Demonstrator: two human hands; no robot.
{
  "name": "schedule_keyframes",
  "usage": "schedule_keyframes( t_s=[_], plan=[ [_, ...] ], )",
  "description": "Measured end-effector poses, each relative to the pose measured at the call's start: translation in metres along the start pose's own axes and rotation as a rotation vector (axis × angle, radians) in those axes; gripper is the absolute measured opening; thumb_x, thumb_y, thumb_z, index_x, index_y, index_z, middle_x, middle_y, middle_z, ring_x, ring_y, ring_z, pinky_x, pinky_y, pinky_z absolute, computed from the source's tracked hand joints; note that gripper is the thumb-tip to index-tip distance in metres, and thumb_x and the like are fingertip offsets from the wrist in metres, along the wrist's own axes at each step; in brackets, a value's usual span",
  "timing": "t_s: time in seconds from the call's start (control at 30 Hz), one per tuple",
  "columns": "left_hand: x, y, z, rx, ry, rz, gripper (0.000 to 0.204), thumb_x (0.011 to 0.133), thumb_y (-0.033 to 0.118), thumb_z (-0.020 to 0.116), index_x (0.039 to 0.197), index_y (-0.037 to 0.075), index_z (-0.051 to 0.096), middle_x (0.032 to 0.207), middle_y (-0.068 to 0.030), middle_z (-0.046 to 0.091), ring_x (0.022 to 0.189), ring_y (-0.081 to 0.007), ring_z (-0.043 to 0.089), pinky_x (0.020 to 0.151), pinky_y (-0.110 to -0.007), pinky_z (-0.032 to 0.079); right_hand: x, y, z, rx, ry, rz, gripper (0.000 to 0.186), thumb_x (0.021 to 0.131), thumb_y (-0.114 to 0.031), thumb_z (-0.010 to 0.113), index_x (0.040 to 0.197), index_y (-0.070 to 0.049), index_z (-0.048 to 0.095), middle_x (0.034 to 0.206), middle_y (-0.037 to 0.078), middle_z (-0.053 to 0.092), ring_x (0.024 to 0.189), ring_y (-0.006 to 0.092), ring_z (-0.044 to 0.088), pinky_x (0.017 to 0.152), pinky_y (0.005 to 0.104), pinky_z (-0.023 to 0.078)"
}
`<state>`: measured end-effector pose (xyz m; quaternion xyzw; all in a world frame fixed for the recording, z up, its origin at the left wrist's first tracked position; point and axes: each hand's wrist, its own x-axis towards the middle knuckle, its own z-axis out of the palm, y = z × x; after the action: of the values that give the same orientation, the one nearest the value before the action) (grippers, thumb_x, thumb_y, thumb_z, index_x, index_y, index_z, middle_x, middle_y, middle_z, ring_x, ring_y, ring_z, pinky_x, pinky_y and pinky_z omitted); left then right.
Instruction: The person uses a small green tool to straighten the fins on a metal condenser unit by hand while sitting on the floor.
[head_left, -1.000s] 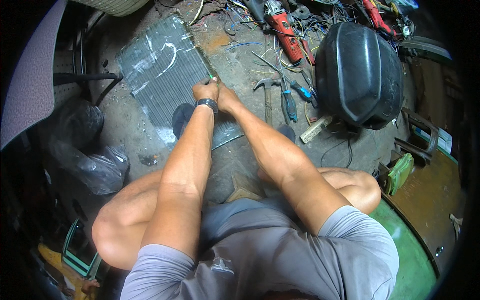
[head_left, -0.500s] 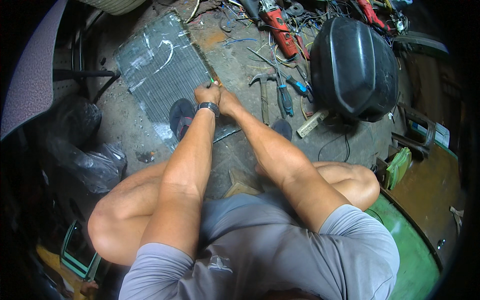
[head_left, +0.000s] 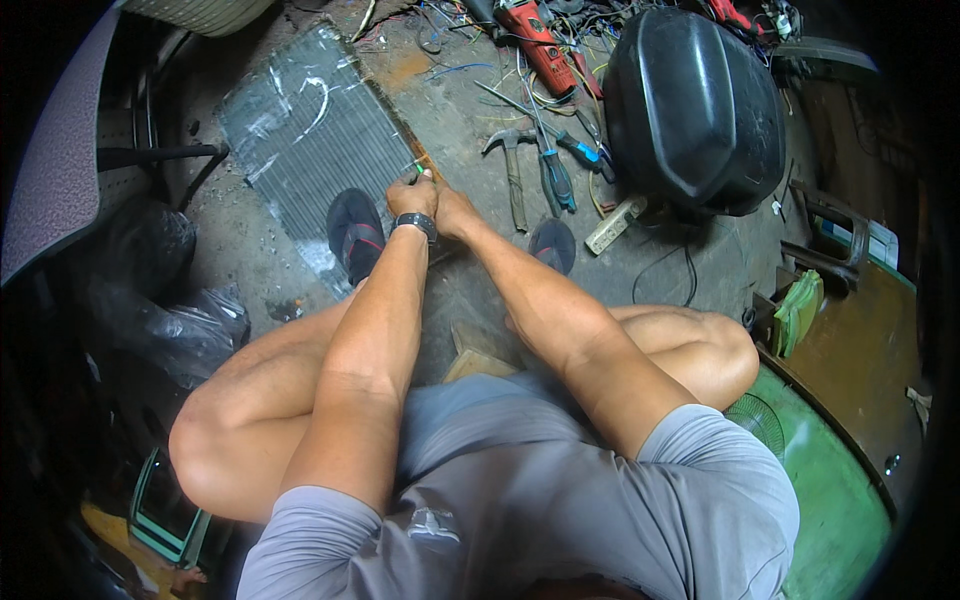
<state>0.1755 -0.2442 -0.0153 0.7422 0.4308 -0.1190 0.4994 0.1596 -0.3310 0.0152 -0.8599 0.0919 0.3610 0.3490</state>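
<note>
My left hand point(head_left: 414, 196), with a dark watch on its wrist, is closed at the right edge of a finned metal radiator core point(head_left: 325, 135). A small green tip point(head_left: 419, 169) pokes out by its fingers; the rest of that item is hidden. Right beside it, touching or nearly so, my right hand point(head_left: 456, 215) is closed at the same edge. What its fingers hold, if anything, is out of sight. The radiator lies flat on the floor, partly under my left shoe point(head_left: 356, 232). Its right edge has a rusty brown strip.
To the right lie a claw hammer point(head_left: 514, 175), screwdrivers with blue-black handles point(head_left: 557, 180) and a pale power strip point(head_left: 615, 224). A black top case point(head_left: 695, 110) stands beyond them. A red angle grinder point(head_left: 537, 45) rests among tangled wires. Plastic bags point(head_left: 190, 325) lie at left.
The view has shifted slightly, so the floor items appear a little higher and further left. Both hands stay closed together at the radiator's edge, with only a small shift.
</note>
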Motion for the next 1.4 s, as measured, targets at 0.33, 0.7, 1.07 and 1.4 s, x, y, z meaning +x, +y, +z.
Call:
schedule_keyframes(
  t_s=[0.33, 0.7, 1.07, 1.4],
  plan=[
    [-0.024, -0.016, 0.000, 0.082, 0.004, 0.079, 0.031, 0.083, 0.024, 0.078, 0.103, 0.000, 0.075, 0.098, -0.0174, 0.075, 0.089, -0.0252, 0.072, 0.082, -0.034, 0.053, -0.027, 0.016, 0.002, 0.018, 0.011, -0.045, 0.058, 0.086, -0.026, 0.067, 0.131, 0.002, 0.044, 0.112, 0.034, 0.064, 0.109, 0.0495, 0.060, 0.091, 0.0522, 0.049],
    [-0.052, -0.021, 0.001, 0.081, -0.010, 0.042, 0.031, 0.083, 0.024, 0.078, 0.102, 0.000, 0.075, 0.097, -0.0160, 0.075, 0.086, -0.0233, 0.071, 0.081, -0.033, 0.053, -0.047, 0.029, 0.004, 0.040, 0.021, 0.009, 0.041, 0.082, -0.010, 0.066, 0.118, 0.004, 0.051, 0.111, 0.034, 0.063, 0.109, 0.0486, 0.060, 0.090, 0.0518, 0.050],
    [-0.079, -0.033, -0.002, 0.042, -0.044, -0.029, 0.033, 0.085, 0.022, 0.075, 0.108, -0.001, 0.073, 0.104, -0.0214, 0.073, 0.095, -0.0307, 0.072, 0.087, -0.036, 0.052, -0.069, 0.045, 0.010, 0.105, 0.021, 0.022, 0.039, 0.084, -0.005, 0.062, 0.120, 0.004, 0.050, 0.114, 0.034, 0.062, 0.110, 0.0491, 0.059, 0.092, 0.0512, 0.049],
    [-0.096, -0.051, 0.006, 0.038, -0.075, 0.000, 0.032, 0.085, 0.022, 0.075, 0.106, -0.002, 0.073, 0.101, -0.0213, 0.073, 0.095, -0.0305, 0.072, 0.087, -0.036, 0.052, -0.084, 0.071, 0.016, 0.044, -0.015, 0.002, 0.047, 0.083, -0.008, 0.063, 0.125, 0.004, 0.045, 0.110, 0.034, 0.064, 0.107, 0.0495, 0.061, 0.090, 0.0528, 0.049]
  ],
)
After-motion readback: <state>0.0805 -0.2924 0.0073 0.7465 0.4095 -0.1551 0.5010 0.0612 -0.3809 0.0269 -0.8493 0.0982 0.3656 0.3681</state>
